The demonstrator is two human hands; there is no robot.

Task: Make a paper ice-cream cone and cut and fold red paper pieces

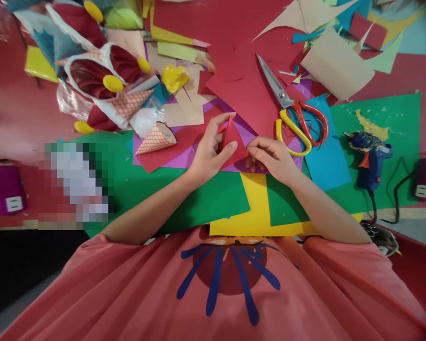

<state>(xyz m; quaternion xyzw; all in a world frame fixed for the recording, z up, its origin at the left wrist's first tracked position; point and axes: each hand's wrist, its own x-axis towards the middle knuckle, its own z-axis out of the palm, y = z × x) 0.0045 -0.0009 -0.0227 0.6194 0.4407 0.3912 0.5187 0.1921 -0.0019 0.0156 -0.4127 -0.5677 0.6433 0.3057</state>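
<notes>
A folded piece of red paper [233, 142] is held up in the middle of the table, its pointed tip facing away from me. My left hand [215, 147] grips it, thumb on the near face and fingers behind. At the paper's lower right corner, my right hand [270, 156] pinches the edge between thumb and fingertips; its other fingers curl below. Beneath both hands lie purple [184, 156] and red paper sheets. Left of my left hand rests a small checked paper cone [158, 138]. Scissors [289, 111] with red and yellow handles lie open just beyond my right hand.
A blue glue gun [371, 161] with a cord lies on green card [404, 123] at right. Finished-looking paper cones with maroon pleats and yellow discs [112, 83] crowd the upper left. Beige offcuts [337, 61] and coloured scraps spread across the back. Blue paper [328, 161] sits beside the scissors.
</notes>
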